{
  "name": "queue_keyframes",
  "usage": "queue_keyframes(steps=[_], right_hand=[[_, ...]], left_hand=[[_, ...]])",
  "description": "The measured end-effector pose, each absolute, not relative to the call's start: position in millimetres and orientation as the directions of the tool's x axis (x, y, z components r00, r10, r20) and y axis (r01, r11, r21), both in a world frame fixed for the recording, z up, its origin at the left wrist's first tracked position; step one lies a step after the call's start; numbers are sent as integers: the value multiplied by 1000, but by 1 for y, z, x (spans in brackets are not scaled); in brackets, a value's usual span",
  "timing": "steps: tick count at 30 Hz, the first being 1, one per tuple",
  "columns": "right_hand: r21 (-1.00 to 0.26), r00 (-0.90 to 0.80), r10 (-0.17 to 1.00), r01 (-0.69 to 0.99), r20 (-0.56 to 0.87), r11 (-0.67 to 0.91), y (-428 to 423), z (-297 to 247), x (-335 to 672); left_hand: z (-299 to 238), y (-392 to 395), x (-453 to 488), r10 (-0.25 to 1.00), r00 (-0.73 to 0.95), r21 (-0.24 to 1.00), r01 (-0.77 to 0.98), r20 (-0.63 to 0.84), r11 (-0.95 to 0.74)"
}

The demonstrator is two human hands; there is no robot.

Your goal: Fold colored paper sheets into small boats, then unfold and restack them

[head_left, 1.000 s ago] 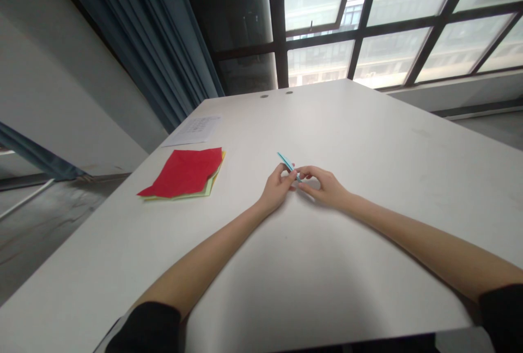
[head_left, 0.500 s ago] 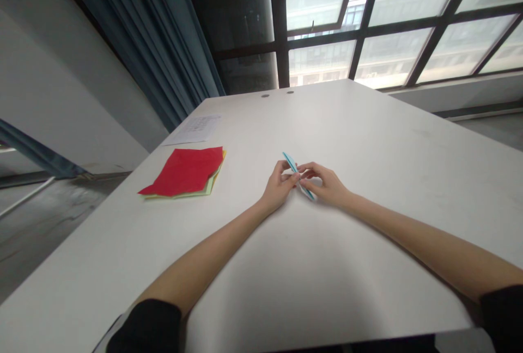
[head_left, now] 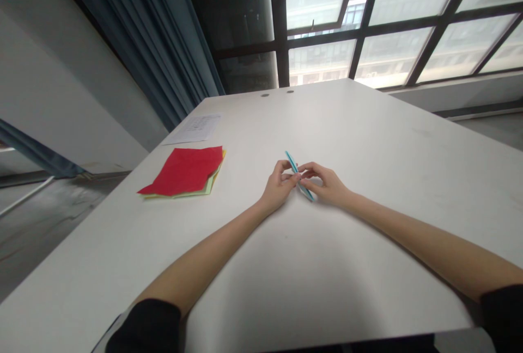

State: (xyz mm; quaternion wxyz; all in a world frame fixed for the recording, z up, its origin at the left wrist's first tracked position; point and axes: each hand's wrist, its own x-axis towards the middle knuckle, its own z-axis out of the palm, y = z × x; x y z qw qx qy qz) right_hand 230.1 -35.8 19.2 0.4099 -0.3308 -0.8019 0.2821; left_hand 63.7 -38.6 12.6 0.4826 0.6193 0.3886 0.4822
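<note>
A small light-blue folded paper [head_left: 291, 160] is held up on edge just above the white table [head_left: 310, 266], slanting from upper left to lower right. My left hand [head_left: 281, 183] pinches it from the left, thumb near its middle. From the right, my right hand [head_left: 322, 183] grips the same paper with thumb and fingers. The fingertips of both hands meet around its centre and cover that part, so the folds there are hidden.
To the left lies a stack of coloured paper, a red sheet [head_left: 186, 170] on top with green and yellow edges below. Behind it is a printed white sheet [head_left: 194, 128]. Two round dark discs [head_left: 265, 95] sit at the table's far edge, before the window.
The blue paper has turned slightly, and its upper end now shows narrower and a little further right. Both hands stay in nearly the same place.
</note>
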Motion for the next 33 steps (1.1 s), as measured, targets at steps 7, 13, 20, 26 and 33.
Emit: queue_keyframes(steps=[7,13,20,26,33], right_hand=[[-760,-449,775,268,445,592,-32,15,232],[-734,-478,739,247,475,632,-31,14,231],[-575,-466,676,361,570,734,-33,11,232],[-466,-432,655,469,620,750,-34,13,234],[-505,-346,694,496,631,706,-34,15,235]], left_hand=[[11,-39,63,936,248,966,2,250,-258],[9,-38,62,933,242,961,10,265,-276],[8,-37,60,906,256,873,273,338,-403],[15,-38,58,875,233,713,510,424,-481],[17,-40,61,863,173,649,593,475,-477]])
